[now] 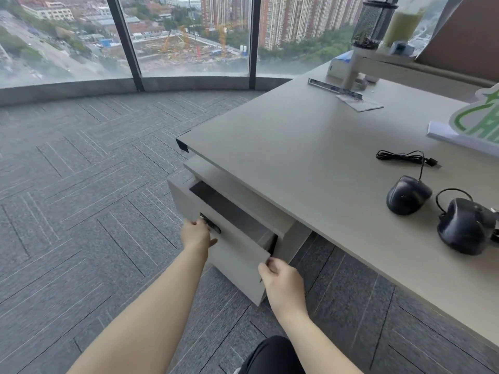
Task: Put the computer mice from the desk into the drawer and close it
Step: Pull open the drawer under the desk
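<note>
Drawer (237, 255) under the table (310, 163) corner is seen pulled partly open, its dark inside showing. The left hand (196, 234) is curled at the dark handle (210, 224) on the drawer front, fingers hooked into it. The right hand (280, 276) is pinched on the drawer front's near upper corner. Two black mice are left on the table, well right of the drawer: one mouse (407, 195) with a loose cable (402, 155), the other mouse (464, 228) just beside it.

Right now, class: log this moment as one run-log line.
drawer: partly open | left hand: on handle | right hand: at front corner | mice: both on desk
</note>
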### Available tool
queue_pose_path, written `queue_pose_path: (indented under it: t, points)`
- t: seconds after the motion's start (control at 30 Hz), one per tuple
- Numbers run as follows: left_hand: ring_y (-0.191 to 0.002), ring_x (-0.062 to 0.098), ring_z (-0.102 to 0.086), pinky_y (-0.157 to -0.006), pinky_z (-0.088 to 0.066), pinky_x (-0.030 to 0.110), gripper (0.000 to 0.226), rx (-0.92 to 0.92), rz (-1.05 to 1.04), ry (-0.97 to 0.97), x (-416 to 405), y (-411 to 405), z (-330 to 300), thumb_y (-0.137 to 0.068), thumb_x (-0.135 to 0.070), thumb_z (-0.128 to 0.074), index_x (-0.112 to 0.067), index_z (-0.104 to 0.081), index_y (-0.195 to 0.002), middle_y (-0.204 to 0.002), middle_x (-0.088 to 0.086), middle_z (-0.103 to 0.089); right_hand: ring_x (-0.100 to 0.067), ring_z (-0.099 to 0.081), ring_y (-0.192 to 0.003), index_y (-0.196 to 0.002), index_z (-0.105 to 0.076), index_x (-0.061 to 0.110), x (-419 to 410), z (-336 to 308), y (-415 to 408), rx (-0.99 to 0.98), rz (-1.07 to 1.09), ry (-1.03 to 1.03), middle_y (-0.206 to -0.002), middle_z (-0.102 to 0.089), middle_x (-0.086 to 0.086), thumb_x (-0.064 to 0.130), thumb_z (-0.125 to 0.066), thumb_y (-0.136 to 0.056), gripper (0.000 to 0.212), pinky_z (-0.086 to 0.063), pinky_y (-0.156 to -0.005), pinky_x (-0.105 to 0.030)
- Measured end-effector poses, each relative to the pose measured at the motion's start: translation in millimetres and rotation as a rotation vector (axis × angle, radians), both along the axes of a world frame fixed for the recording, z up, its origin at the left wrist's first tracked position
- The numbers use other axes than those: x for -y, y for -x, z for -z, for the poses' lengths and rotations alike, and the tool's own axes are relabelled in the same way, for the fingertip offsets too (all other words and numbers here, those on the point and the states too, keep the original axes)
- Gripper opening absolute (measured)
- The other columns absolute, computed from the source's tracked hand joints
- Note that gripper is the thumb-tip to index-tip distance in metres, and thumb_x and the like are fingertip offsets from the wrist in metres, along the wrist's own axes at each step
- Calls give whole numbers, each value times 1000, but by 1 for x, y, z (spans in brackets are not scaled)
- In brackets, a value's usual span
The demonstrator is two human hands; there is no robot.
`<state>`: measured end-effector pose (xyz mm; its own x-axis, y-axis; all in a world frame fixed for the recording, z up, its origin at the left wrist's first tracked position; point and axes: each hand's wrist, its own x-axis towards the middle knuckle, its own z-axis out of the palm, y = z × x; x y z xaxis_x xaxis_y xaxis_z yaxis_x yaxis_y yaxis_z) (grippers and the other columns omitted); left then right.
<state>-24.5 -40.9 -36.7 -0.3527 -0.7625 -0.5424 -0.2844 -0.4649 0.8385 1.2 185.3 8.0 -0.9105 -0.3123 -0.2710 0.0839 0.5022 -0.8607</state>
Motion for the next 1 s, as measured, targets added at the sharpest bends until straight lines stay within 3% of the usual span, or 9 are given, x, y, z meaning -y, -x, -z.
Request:
queue_pose_path:
  t: [0.17, 0.37, 0.6, 0.7, 0.77, 0.83, 0.9, 1.0]
  points:
    - [-102, 29, -59, -77, -58, 50, 31, -18, -66, -17, 8, -76, -1, -96, -21, -47, 2, -55, -116, -110, 14, -59, -14, -69, -77, -83, -75, 13, -2, -1, -45, -39, -191, -25, -77, -76, 2, 39, -69, -85, 27, -55, -72, -39]
    - [-101, 29, -64, -71, -57, 44, 28, -58, -161, -29, 21, -162, 4, -97, -18, -47, 1, -56, -115, -115, 17, -63, -10, -69, -76, -88, -78, 21, 7, -2, -108, -25, -432, -32, -79, -76, 5, 44, -71, -81, 25, -58, -71, -33]
    - [-101, 30, -68, -60, -59, 38, 31, -88, -181, -26, 33, -228, 12, -96, -21, -48, 1, -59, -115, -116, 19, -67, -6, -70, -77, -91, -78, 25, 16, 1, -158, -25, -551, -52, -81, -78, 6, 45, -74, -79, 24, -58, -79, -31]
    - [-106, 33, -66, -68, -58, 42, 32, -77, -199, -9, 35, -244, 14, -97, -19, -46, 3, -59, -115, -117, 22, -66, -6, -70, -76, -88, -78, 26, 21, 1, -170, -22, -598, -77, -79, -78, 7, 47, -74, -78, 24, -58, -79, -31]
    - [-99, 32, -67, -74, -57, 46, 31, -37, -191, 18, 31, -254, 9, -98, -22, -45, 1, -59, -114, -118, 22, -66, -5, -69, -73, -86, -78, 27, 22, -1, -175, -16, -626, -88, -78, -78, 7, 48, -73, -77, 24, -58, -76, -30]
    - [-93, 33, -64, -81, -54, 47, 32, 144, -151, 168, 24, -263, -7, -97, -23, -45, -1, -58, -115, -118, 21, -65, -6, -68, -74, -85, -77, 26, 22, -8, -175, -7, -646, -72, -78, -77, 8, 48, -71, -80, 24, -56, -74, -30]
    - [-106, 36, -59, -86, -47, 44, 35, 311, -121, 424, 14, -264, -33, -96, -21, -41, -2, -53, -123, -123, 20, -61, -2, -64, -68, -82, -77, 25, 19, -18, -168, -17, -637, -28, -72, -73, 13, 46, -65, -86, 24, -52, -68, -28]
    - [-117, 29, -51, -99, -43, 44, 36, 192, -43, 801, -10, -244, -84, -97, -21, -39, -5, -53, -126, -126, 12, -57, -2, -55, -59, -73, -71, 21, 9, -42, -139, -138, -544, 27, -65, -68, 4, 35, -58, -92, 27, -49, -63, -35]
